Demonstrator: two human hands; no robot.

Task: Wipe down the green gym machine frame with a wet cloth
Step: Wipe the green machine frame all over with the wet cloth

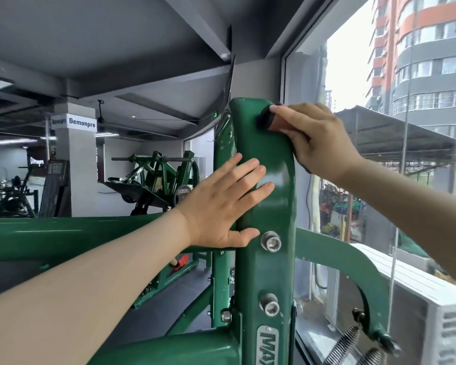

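Note:
The green gym machine frame point(270, 206) fills the middle of the view as a tall upright post with bolts, and a horizontal tube runs off to the left. My left hand point(227, 204) lies flat against the post's left face with straight fingers. My right hand point(311, 138) is near the top of the post, gripping a dark and reddish cloth point(270, 122) and pressing it on the green paint. Most of the cloth is hidden under the fingers.
A large window point(379, 127) stands just right of the post. Below it is a white air-conditioner unit point(411, 293), with metal springs point(345, 346) near the frame's curved arm. Other green machines point(158, 177) and a pillar point(77, 159) stand further back on the left.

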